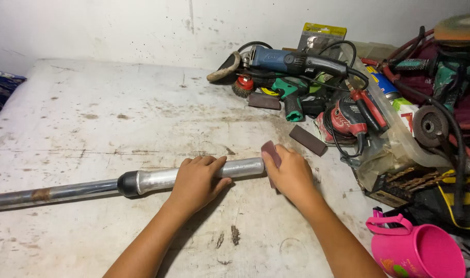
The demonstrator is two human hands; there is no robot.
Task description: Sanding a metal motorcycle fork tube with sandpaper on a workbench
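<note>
A long metal pipe (pixel 157 177) lies across the stained white table (pixel 116 118), shiny at its right end, dark and rusty to the left, with a black collar (pixel 127 184) between. My left hand (pixel 196 180) grips the shiny part from above. My right hand (pixel 291 172) holds a dark brown sanding block (pixel 270 152) pressed against the pipe's right end.
A pile of power tools fills the right side: a blue angle grinder (pixel 281 61), a red sander (pixel 348 119), a green drill (pixel 291 95), cables. Two more brown blocks (pixel 308 140) lie near the pile. A pink plastic mug (pixel 417 249) stands at the bottom right.
</note>
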